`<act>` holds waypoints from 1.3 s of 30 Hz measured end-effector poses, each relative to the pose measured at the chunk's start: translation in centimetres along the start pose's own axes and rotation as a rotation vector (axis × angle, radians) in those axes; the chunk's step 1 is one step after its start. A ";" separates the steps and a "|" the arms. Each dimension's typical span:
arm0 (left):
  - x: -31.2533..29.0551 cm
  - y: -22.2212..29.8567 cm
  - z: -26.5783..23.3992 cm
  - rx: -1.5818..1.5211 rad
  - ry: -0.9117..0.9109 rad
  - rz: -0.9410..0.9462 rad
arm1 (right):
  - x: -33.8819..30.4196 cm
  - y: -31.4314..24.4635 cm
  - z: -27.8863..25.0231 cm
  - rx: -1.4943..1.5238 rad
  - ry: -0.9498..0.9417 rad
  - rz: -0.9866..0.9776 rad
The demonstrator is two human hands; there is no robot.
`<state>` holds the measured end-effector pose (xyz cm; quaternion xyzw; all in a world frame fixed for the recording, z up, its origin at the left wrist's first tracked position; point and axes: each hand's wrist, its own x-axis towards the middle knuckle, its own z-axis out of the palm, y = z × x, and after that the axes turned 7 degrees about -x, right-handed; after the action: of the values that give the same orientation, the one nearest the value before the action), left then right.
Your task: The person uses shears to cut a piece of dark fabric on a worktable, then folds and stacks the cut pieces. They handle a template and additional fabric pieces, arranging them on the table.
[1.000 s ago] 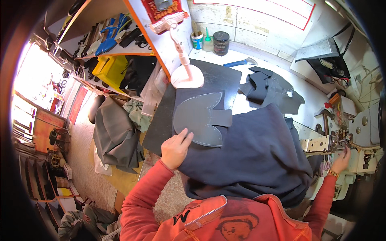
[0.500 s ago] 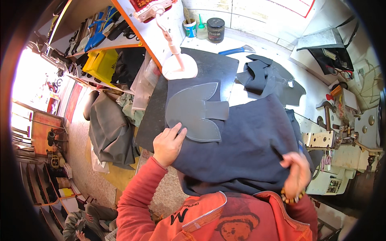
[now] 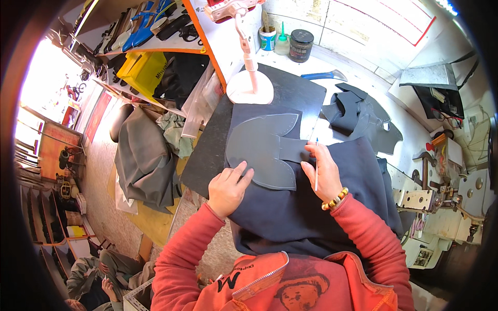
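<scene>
A grey pattern piece point(image 3: 254, 150) with rounded lobes, a tab and pale stitch-like marks along its edges lies flat on dark navy fabric point(image 3: 358, 192). My left hand point(image 3: 230, 189) rests on its near left edge, fingers out and spread, pressing it down. A slim white pen point(image 3: 316, 179) with a blue end stands almost upright in my right hand point(image 3: 322, 173). That hand's fingers are bent around the pen beside the end of the pattern's tab, and they seem to touch it. Part of the pen is hidden by the fingers.
Under the fabric is a black board point(image 3: 207, 160), with a white lamp base point(image 3: 249, 87) on it. A blue-handled knife point(image 3: 324, 75) and dark cut pieces point(image 3: 363, 116) lie behind. A sewing machine point(image 3: 415, 199) stands at the right. Grey material point(image 3: 142, 155) is heaped at the left.
My right hand has come left and forward across the fabric to the pattern's tab, bringing the pen. The left hand stays on the pattern. The whole view has shifted slightly.
</scene>
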<state>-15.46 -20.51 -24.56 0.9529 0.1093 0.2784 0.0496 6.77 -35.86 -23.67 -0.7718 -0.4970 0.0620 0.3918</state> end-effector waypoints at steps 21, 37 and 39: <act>-0.3 -0.5 0.6 -0.080 0.023 0.009 | 1.5 0.4 0.4 0.036 0.057 -0.118; 0.3 -0.2 0.4 -0.195 0.094 -0.051 | 1.4 0.5 0.8 -0.005 0.111 -0.152; 0.3 -0.1 0.4 -0.207 0.071 -0.063 | 1.3 0.6 0.9 -0.006 0.112 -0.143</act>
<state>-14.99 -20.36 -24.75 0.9284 0.1114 0.3199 0.1527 7.40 -34.40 -24.27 -0.7378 -0.5283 -0.0108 0.4200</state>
